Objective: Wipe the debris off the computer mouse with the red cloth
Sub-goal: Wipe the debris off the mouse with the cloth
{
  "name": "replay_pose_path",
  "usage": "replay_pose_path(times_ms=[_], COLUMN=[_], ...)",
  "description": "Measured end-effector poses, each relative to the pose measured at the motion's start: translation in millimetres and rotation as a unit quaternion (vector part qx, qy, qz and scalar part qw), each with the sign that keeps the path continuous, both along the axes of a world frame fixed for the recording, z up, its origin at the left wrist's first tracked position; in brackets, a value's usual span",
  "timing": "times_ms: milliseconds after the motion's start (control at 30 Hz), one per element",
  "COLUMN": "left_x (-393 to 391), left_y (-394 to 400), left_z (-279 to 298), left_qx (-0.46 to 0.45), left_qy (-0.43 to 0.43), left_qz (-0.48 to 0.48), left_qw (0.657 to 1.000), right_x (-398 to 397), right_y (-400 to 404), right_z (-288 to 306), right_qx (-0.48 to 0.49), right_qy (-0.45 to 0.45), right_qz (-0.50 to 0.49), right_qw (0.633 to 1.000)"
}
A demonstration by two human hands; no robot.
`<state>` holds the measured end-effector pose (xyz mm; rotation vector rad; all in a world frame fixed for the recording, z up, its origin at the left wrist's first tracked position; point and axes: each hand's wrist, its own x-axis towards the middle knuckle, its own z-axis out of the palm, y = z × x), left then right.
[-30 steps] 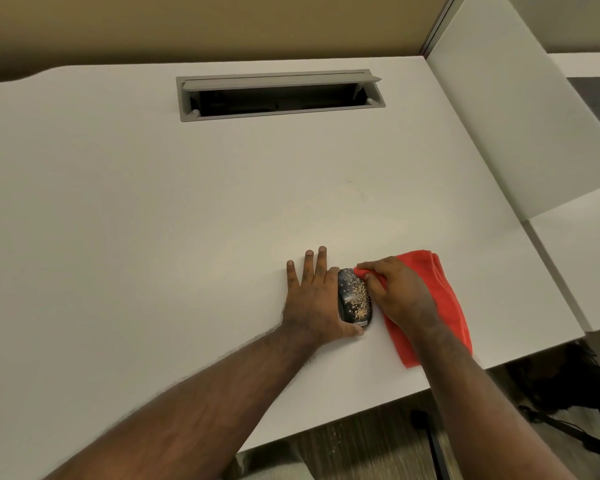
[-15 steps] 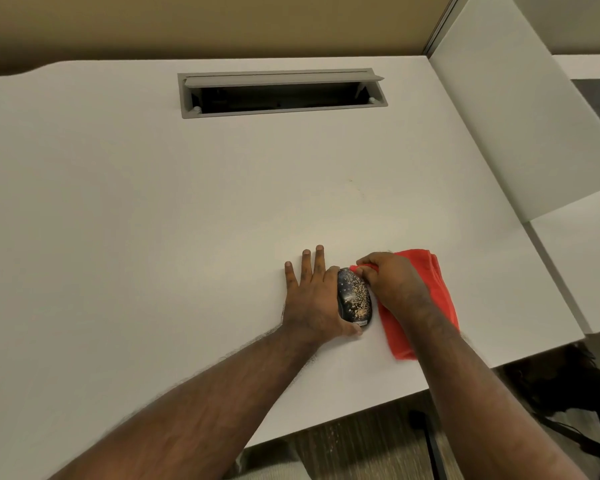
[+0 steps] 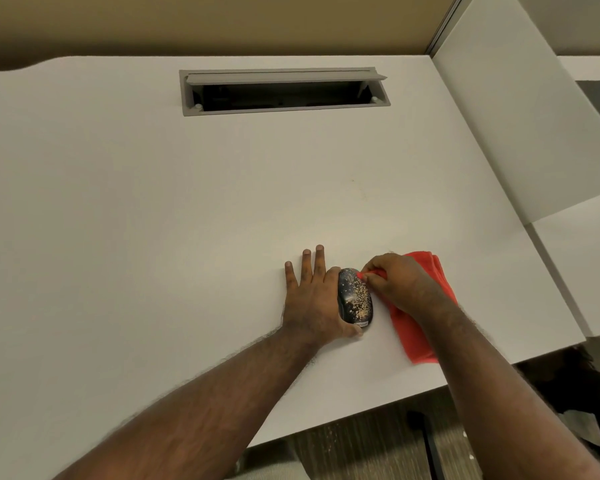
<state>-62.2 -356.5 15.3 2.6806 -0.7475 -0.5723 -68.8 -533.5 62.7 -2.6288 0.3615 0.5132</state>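
Risk: I judge a stroke toward the near desk (image 3: 153, 237) edge could sweep crumbs to the floor, or shove the computer mouse (image 3: 355, 296) if bracing slackens. My left hand (image 3: 312, 299) lies flat, fingers spread, against the mouse's left side. My right hand (image 3: 400, 284) pinches the red cloth (image 3: 430, 330) at the mouse's far end.

The dark computer mouse (image 3: 355, 297) lay lower right of centre in the frame, its long axis running up-frame, its top speckled with tan debris (image 3: 359, 299). Just right of it, the red cloth (image 3: 421, 336) lay crumpled, one corner touching the mouse's upper end.
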Motion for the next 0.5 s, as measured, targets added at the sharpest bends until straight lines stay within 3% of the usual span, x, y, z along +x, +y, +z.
replay_pose_path(times_ms=[500], left_x=[1.2], left_y=[0.0], left_z=[1.4], left_qx=[0.010], left_qy=[0.003], left_qz=[-0.005], left_qw=[1.000], right_x=[-1.4], right_y=[7.9], right_z=[11.5], right_qx=[-0.015], right_qy=[-0.010], right_qz=[0.021], right_qw=[1.000])
